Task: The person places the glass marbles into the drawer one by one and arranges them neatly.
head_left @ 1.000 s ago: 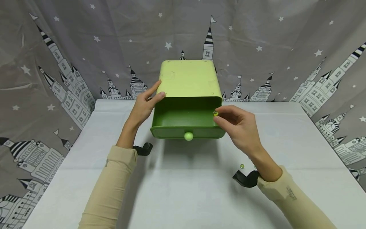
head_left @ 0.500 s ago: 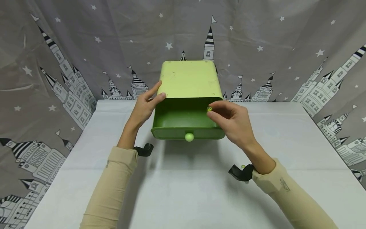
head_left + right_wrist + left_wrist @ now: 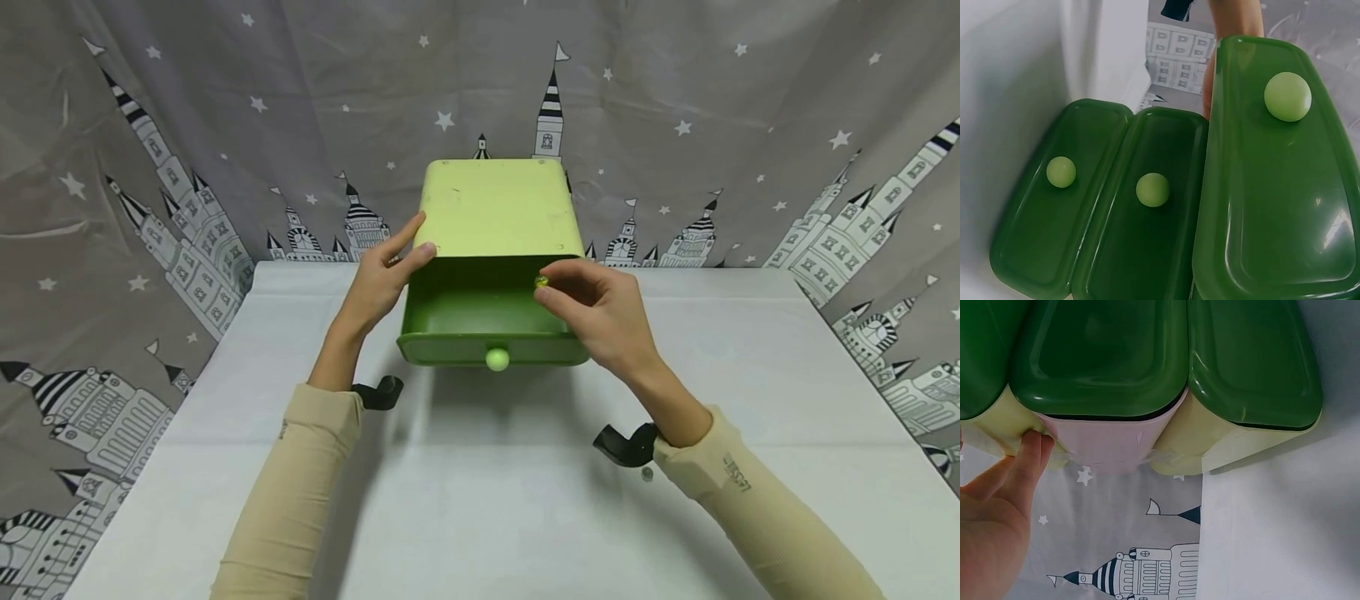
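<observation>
A small yellow-green marble [image 3: 542, 282] is pinched between the thumb and fingertips of my right hand [image 3: 606, 312]. It hangs over the pulled-out top green drawer [image 3: 450, 348], near the drawer's right side and below the front edge of the pale yellow casing [image 3: 498, 208]. My left hand [image 3: 378, 283] rests against the casing's left side, thumb at its front top edge. In the left wrist view straight fingers [image 3: 1025, 472] touch the yellow casing. The right wrist view shows the drawer front [image 3: 1279, 187] jutting past two others; the marble is out of that view.
Two lower drawers [image 3: 1029, 225] with round light green knobs [image 3: 1152, 190] sit flush below the pulled-out one. A pink casing [image 3: 1107, 440] lies between yellow ones. Another small marble [image 3: 647, 474] lies on the white cloth [image 3: 480, 500] by my right wrist. A castle-print curtain [image 3: 337, 100] hangs behind.
My right hand has moved left and slightly up with the marble, from the drawer's right edge to farther over it. My left hand and the drawer have stayed in place.
</observation>
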Action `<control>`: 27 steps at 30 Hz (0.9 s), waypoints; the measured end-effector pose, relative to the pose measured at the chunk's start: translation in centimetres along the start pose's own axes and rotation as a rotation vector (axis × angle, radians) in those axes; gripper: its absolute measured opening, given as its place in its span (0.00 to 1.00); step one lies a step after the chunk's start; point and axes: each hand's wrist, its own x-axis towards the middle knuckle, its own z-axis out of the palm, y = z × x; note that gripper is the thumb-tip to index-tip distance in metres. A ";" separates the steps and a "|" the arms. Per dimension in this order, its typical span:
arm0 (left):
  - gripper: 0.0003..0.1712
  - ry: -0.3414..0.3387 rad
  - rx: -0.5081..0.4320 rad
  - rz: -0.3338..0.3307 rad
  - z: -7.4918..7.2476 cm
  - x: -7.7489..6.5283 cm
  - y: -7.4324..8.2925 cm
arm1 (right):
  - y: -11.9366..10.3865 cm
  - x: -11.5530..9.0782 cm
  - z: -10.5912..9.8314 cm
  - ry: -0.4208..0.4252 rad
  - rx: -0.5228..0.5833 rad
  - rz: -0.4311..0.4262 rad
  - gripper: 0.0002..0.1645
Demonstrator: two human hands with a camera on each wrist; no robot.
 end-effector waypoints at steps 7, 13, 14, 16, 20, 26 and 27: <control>0.35 -0.002 -0.002 0.010 0.0 0.1 0.0 | 0.0 0.1 0.0 0.000 -0.012 0.008 0.11; 0.35 0.000 -0.013 0.001 -0.1 0.0 -0.1 | 0.1 0.2 -0.1 -0.021 -0.012 0.006 0.11; 0.35 -0.001 -0.014 0.001 -0.1 0.0 -0.1 | 0.0 0.2 -0.1 -0.023 -0.010 0.006 0.11; 0.35 -0.003 -0.011 0.001 -0.1 0.0 0.0 | 0.0 0.2 -0.2 -0.025 -0.010 0.008 0.12; 0.35 -0.005 -0.007 0.000 0.0 0.0 0.0 | -0.2 0.0 -0.2 -0.025 -0.013 0.012 0.12; 0.35 -0.004 -0.008 -0.006 0.0 -0.1 0.2 | -0.2 -0.1 -0.3 -0.027 -0.020 0.004 0.12; 0.35 -0.004 -0.008 -0.007 0.0 -0.1 0.2 | -0.2 -0.1 -0.3 -0.027 -0.020 0.002 0.12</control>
